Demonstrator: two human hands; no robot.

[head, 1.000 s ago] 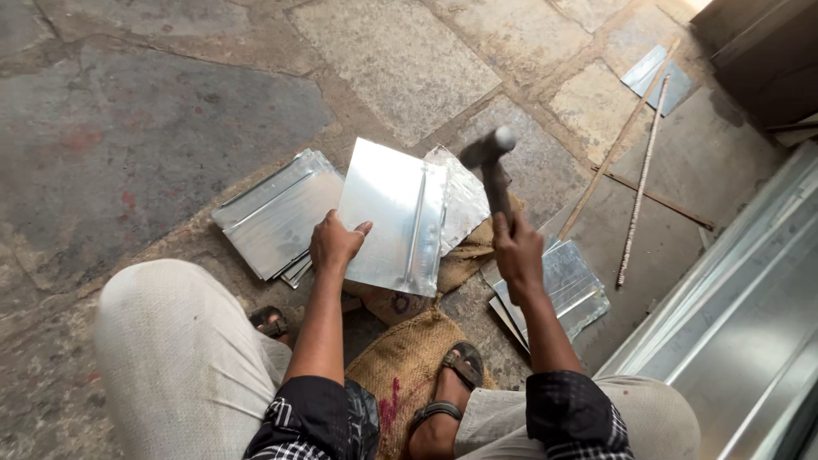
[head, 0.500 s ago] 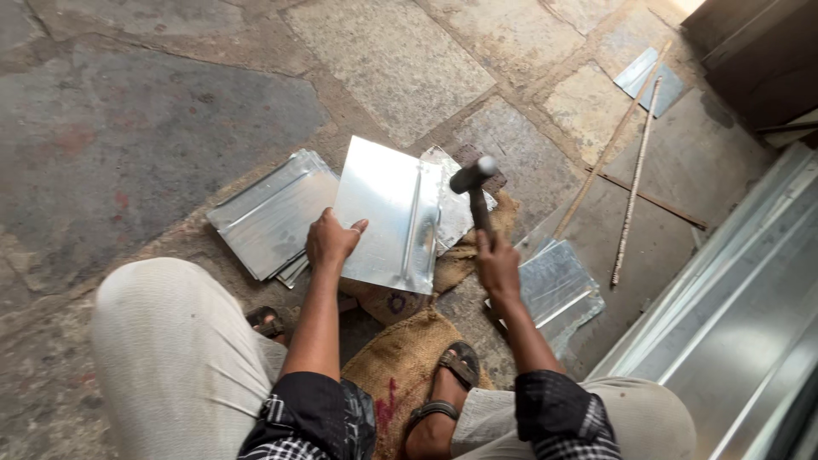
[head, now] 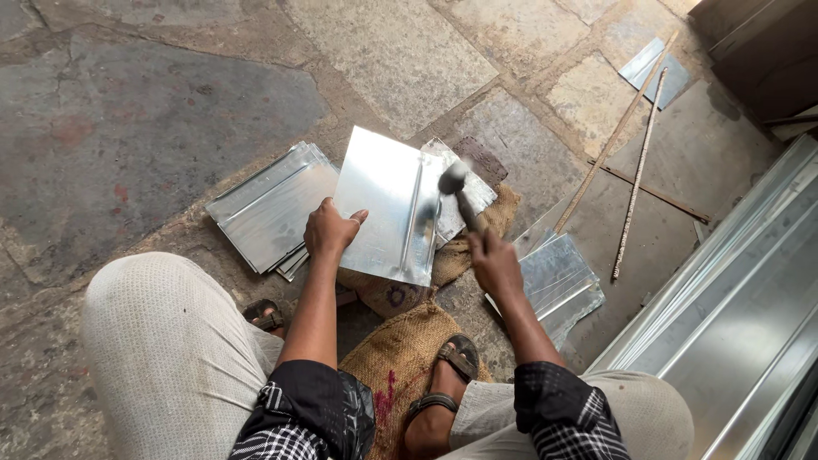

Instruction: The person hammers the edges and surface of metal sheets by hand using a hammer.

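— What are the two hands doing?

— The left hand (head: 331, 232) lies flat with fingers spread on one metal sheet (head: 388, 204), pressing its near left edge. The right hand (head: 494, 262) is closed round the handle of one hammer (head: 458, 194), whose blurred head sits over the sheet's right side.

— How does that sheet look?

— Bright, silvery, roughly square, with a raised fold running along its right edge. It rests on a burlap sack (head: 400, 341) in front of the person's knees.

— And around it?

— Two stacks of similar sheets: one stack (head: 268, 204) just left of the held sheet, the other stack (head: 558, 281) to the right beside the right hand. Two thin rods (head: 635, 183) lie on the stone floor (head: 153, 102) further right, and one loose sheet piece (head: 652, 68) lies far off. Two sandalled feet show below.
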